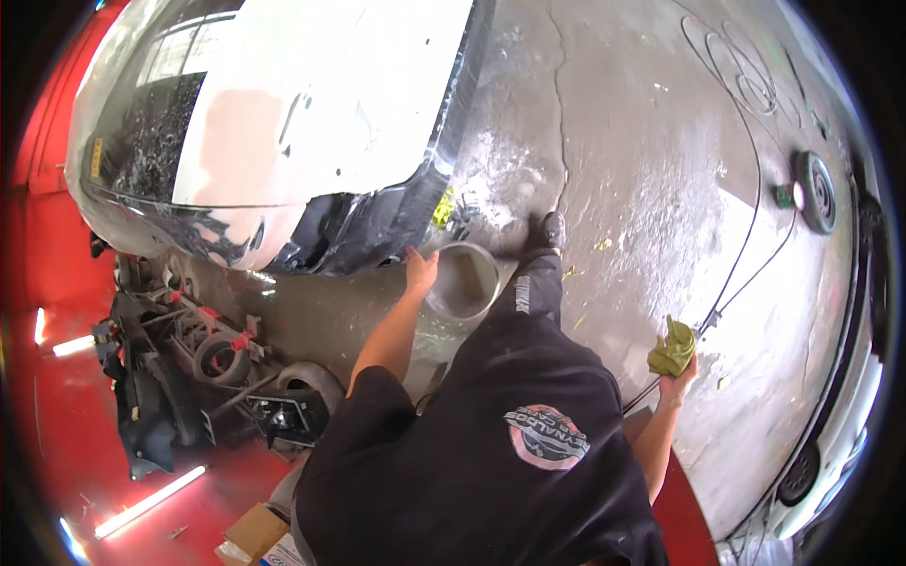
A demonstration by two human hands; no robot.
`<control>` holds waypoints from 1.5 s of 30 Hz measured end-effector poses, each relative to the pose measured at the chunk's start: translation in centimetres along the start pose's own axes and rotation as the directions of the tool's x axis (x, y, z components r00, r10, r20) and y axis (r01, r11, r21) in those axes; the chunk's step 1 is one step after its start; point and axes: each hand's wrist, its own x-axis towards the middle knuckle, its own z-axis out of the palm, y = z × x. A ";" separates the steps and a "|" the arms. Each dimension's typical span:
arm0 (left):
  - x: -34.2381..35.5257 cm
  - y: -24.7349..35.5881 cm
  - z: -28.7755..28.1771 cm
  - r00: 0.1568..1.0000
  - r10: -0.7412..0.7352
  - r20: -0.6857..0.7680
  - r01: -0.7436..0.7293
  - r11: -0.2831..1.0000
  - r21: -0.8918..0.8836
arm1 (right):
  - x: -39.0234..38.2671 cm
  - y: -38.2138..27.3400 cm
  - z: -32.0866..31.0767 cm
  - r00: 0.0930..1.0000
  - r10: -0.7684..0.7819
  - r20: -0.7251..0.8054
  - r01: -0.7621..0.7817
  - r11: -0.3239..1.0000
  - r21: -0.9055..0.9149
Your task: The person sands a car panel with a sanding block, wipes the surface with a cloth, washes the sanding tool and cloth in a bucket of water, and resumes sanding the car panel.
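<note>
My right hand (677,377) is closed on a crumpled yellow-green cloth (672,347), held out to the right of my body. My left hand (421,272) is at the lower corner of a car body (377,226), with its thumb and a finger apart. I cannot tell whether it touches the panel. Directly beside that hand is a round grey bucket (464,281), in front of my leg. The car's white and black surface shows bare patches and dusty marks. A piece of dark glass (151,141) lies along its left side.
Removed car parts and tyres (222,358) are piled at the lower left by a red wall. A cardboard box (255,533) stands below them. Black hoses (755,208) cross the wet concrete floor (623,170) at right, near a wheel (816,193). A white car (840,472) stands at far right.
</note>
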 end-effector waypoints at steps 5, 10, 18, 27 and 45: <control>5.7 2.6 3.7 0.985 -0.072 -0.157 0.053 0.991 -0.120 | 5.4 -3.2 3.2 0.999 0.027 -0.016 -0.028 0.999 -0.032; 10.0 14.0 4.2 0.973 -0.131 -0.188 0.043 0.910 -0.413 | 10.5 -8.4 6.0 0.983 0.074 0.167 -0.045 0.984 -0.175; 14.1 19.1 7.6 0.861 -0.508 0.037 0.296 0.440 -0.847 | 22.7 -16.3 19.3 0.977 0.169 0.130 -0.128 0.953 -0.274; 16.3 15.5 6.1 0.160 -0.925 -0.344 -0.183 0.314 -0.932 | 45.3 -25.6 35.9 0.931 0.328 0.158 -0.178 0.789 -0.587; 23.3 24.0 -9.0 -0.245 -0.969 -0.015 -0.720 0.192 -0.667 | 63.4 -24.7 83.9 0.718 0.611 0.333 0.029 0.453 -0.891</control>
